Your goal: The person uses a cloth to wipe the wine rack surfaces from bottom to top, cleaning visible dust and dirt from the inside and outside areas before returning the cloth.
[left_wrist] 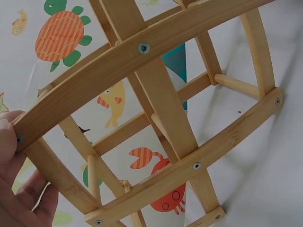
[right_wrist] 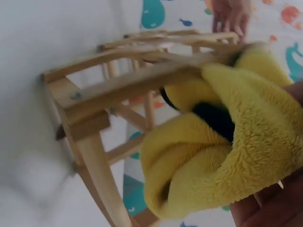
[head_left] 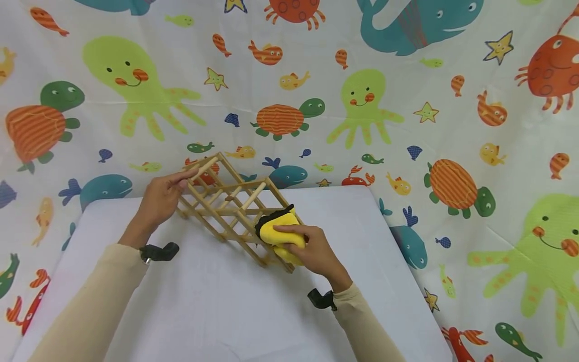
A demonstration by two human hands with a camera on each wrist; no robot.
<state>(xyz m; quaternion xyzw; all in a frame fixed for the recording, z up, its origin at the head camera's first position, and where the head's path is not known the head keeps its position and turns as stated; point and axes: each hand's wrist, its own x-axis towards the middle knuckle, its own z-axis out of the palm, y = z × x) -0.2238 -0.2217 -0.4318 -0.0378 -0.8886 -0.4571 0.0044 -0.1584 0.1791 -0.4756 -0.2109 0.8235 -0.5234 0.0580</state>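
A light wooden lattice rack [head_left: 253, 196], made of slats, dowels and metal bolts [left_wrist: 143, 48], stands tilted on the white-covered table. My left hand [head_left: 160, 201] holds its upper left corner; in the left wrist view the thumb and fingers [left_wrist: 31, 191] are at the end of a curved slat. At the rack's right end, my right hand [head_left: 316, 251] grips a fluffy yellow cloth [head_left: 285, 232] with a black edge. The cloth [right_wrist: 255, 132] is bunched and wraps against a slat in the right wrist view. Part of the right hand is hidden behind it there.
White cloth covers the table [head_left: 353, 221]. Behind and beside it hangs a curtain [head_left: 307, 60] printed with sea animals. Each wrist wears a black camera mount [head_left: 160, 251]. Beige sleeves [head_left: 99, 296] cover both forearms.
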